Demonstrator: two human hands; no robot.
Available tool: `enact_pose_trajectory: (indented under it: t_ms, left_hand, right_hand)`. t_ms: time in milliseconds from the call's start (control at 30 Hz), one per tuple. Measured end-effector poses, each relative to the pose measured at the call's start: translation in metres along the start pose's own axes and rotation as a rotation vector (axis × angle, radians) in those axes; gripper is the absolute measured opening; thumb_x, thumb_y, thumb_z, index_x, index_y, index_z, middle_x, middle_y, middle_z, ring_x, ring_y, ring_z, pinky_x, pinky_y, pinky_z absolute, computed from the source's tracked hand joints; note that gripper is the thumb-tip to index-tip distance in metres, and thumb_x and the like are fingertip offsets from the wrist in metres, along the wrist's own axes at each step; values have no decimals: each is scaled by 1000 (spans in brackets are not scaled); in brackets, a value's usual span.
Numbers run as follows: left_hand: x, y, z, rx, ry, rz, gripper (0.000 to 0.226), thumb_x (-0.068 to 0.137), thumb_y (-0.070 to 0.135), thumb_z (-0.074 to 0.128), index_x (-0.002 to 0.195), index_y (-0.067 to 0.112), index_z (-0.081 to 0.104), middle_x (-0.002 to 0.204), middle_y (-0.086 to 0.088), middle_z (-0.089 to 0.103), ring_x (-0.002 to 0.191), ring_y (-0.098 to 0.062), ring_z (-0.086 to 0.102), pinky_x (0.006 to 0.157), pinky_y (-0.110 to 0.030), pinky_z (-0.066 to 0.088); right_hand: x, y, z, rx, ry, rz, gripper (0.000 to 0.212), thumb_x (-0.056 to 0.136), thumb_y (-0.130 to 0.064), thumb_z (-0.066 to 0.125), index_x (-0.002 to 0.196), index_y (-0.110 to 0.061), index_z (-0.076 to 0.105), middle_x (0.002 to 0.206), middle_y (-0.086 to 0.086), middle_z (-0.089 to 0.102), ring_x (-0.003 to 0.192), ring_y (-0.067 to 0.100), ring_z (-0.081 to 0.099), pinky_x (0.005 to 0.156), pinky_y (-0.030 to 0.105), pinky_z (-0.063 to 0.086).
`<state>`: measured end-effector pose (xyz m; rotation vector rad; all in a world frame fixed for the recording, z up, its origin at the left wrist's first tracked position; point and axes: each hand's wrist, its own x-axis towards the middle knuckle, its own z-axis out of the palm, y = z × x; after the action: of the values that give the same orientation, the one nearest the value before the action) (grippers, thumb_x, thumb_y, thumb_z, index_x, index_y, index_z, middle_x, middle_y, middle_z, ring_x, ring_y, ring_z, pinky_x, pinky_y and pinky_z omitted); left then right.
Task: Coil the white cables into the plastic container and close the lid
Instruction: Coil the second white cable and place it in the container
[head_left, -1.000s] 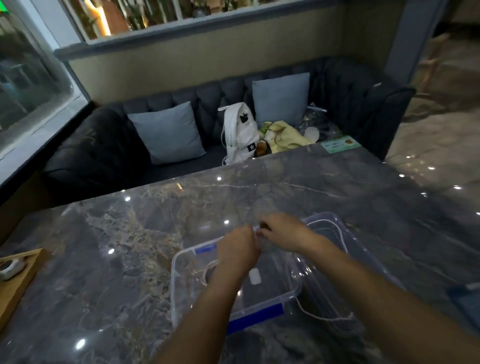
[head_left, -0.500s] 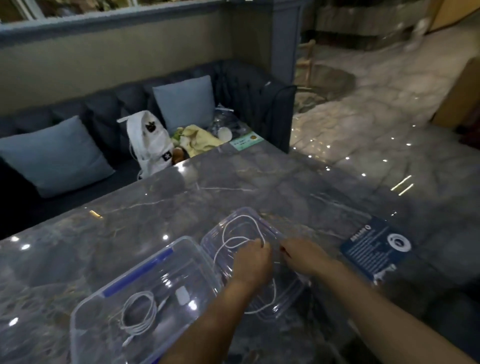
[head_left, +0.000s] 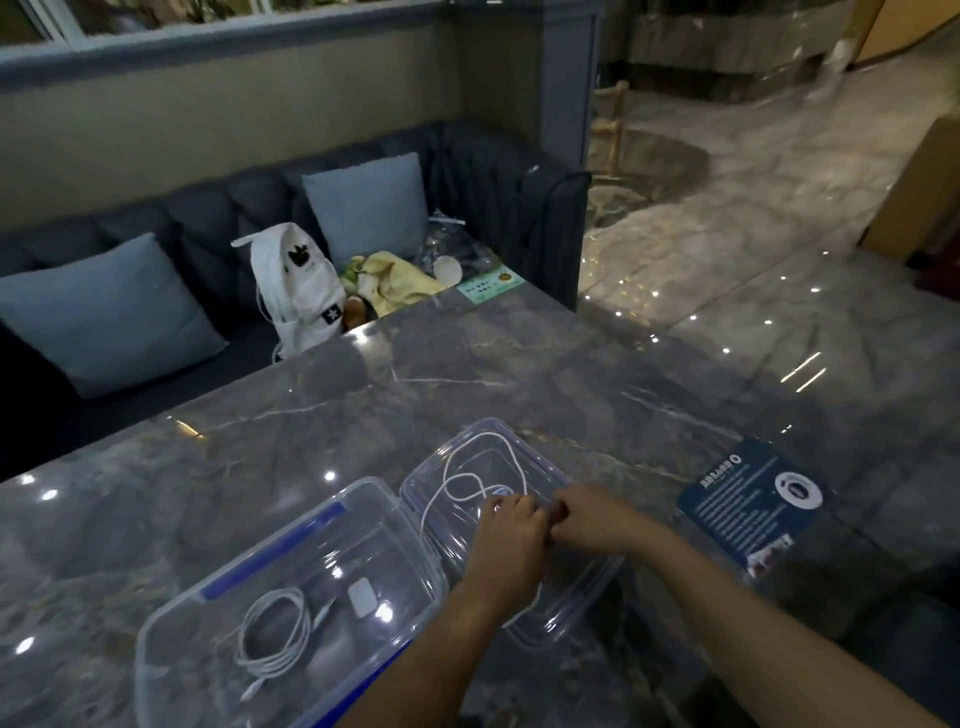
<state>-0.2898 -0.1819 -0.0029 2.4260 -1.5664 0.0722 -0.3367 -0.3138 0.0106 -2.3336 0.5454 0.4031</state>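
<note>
A clear plastic container (head_left: 171, 613) with blue clips stands open on the marble table. Inside it lie a coiled white cable (head_left: 275, 636) and a small white adapter (head_left: 362, 597). To its right the clear lid (head_left: 582, 605) lies flat on the table. A loose white cable (head_left: 470, 480) loops over the lid. My left hand (head_left: 509, 540) and my right hand (head_left: 592, 517) meet above the lid, fingers curled and pinching this cable where its loops gather. The cable's part under my hands is hidden.
A dark blue card (head_left: 753, 501) lies on the table right of the lid. Behind the table's far edge a dark sofa (head_left: 218, 223) holds grey cushions, a white bag (head_left: 296, 280) and yellow cloth (head_left: 395, 280). Shiny floor lies to the right.
The view has swung right, so the container now sits lower left. Both hands stay together on the loose cable over the lid, and its loops have shifted slightly.
</note>
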Motion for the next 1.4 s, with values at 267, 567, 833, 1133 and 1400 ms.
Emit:
enact_pose_trajectory:
  t_ms: [267,567,833,1133,1400]
  left_hand:
    - [16,-30,-54,-498,229,-351,14,90,19,53,92,11,65,83,-4,67,77,-17,59,70,-32,42]
    - [16,-67,-129,-717,455,-507,14,84,22,65,70,19,64,64,7,60,58,-2,53,57,-18,40]
    - [7,-84,-145,-1052,587,-668,22,79,11,70,61,21,63,59,1,65,55,-11,63,51,-23,53]
    - [4,-83,-149,-1255,690,-753,15,82,14,67,73,5,60,67,-6,61,53,-7,63,52,-25,56]
    - [-2,-89,-168,-1437,990,-881,18,93,12,51,77,5,56,76,-8,59,66,-13,63,51,-20,55]
  right_hand:
    - [1,-60,-56,622,60,-280,7,82,-17,65,75,-17,65,65,2,62,54,11,56,50,24,47]
    - [7,-112,-52,922,85,-544,26,69,-36,61,90,-22,66,89,-5,69,84,5,65,72,16,49]
    - [9,-131,-45,676,-87,-608,42,76,-18,73,115,-25,59,110,5,67,101,14,64,85,27,55]
    - [12,-141,-41,145,225,-672,12,87,-27,59,88,-22,70,79,-3,69,72,9,62,69,33,50]
    - [11,-141,-29,210,217,-659,28,83,-49,57,79,-24,69,67,-9,68,64,6,63,63,33,53]
